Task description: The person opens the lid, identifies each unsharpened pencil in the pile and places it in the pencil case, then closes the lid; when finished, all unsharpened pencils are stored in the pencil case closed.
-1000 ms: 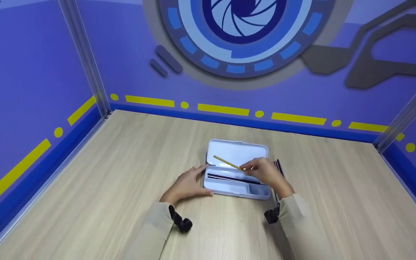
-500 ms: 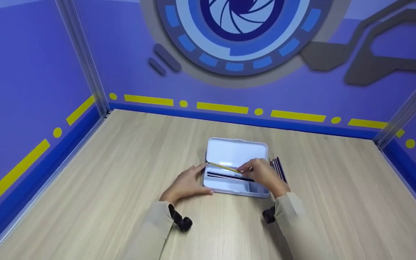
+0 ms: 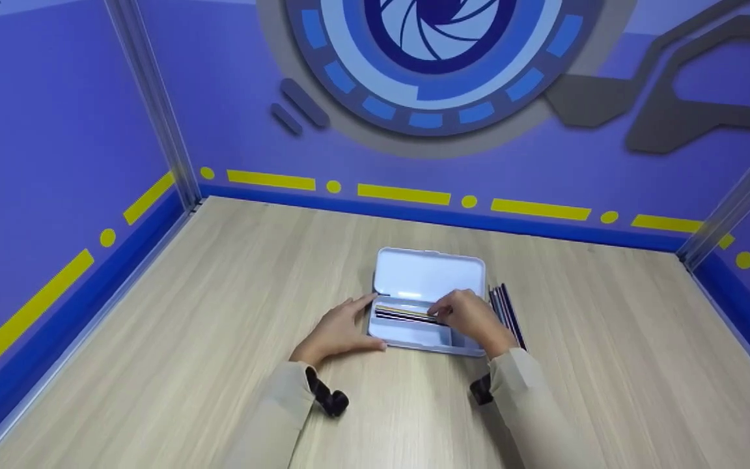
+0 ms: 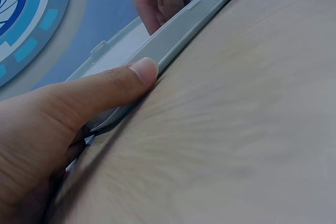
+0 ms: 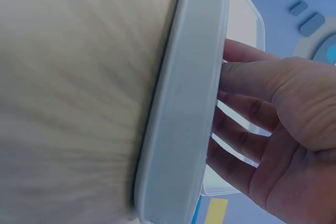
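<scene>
An open white pencil case (image 3: 414, 335) lies on the table, its lid tipped back toward the far wall. My left hand (image 3: 337, 333) holds the case's left end, with the thumb (image 4: 139, 72) against the front wall and the fingers at the back corner. My right hand (image 3: 472, 320) reaches into the case and pinches the right end of a yellow pencil (image 3: 396, 309). That pencil lies lengthwise in the rear compartment, beside dark striped pencils (image 3: 396, 318). In the right wrist view, the case's front wall (image 5: 181, 98) hides the right fingertips.
Several dark striped pencils (image 3: 508, 312) lie on the wooden table (image 3: 251, 280) just right of the case, partly behind the right wrist. Blue printed walls (image 3: 407, 176) stand along the back and both sides.
The right hand has lowered the yellow pencil from above the case into the rear compartment, laying it alongside the dark pencils. The left hand has stayed on the case.
</scene>
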### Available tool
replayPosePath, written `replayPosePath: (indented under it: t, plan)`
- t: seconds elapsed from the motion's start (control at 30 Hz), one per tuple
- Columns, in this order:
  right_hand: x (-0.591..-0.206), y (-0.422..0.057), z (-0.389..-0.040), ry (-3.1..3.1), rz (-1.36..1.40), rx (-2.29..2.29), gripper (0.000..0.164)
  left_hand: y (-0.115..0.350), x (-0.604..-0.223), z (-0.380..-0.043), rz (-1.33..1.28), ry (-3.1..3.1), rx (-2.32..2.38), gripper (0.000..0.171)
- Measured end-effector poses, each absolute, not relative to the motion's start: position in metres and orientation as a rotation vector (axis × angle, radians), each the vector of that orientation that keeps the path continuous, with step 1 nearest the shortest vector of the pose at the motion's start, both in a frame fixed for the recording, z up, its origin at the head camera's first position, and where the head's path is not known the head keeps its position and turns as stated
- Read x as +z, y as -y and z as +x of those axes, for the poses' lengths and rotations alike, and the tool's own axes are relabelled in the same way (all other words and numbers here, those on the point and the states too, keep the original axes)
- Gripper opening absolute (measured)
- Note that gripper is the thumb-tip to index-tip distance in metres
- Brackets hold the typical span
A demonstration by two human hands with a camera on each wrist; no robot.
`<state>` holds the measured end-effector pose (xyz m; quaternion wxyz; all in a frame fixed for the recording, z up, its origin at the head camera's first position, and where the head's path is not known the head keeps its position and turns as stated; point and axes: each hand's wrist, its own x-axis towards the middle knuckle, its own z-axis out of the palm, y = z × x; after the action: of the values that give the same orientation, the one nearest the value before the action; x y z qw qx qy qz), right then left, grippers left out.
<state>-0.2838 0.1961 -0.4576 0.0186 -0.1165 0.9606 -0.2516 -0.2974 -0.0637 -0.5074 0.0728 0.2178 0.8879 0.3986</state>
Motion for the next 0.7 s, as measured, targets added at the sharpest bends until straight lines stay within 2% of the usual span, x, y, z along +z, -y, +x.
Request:
replayPosePath:
  t: [0.7]
  plan:
    - [-0.4504, -0.1989, -0.2823, -2.982, -0.367, -0.792, 0.016, 0.0639, -0.5097, -0.2987, 0.670, -2.661, 1.224, 0.103]
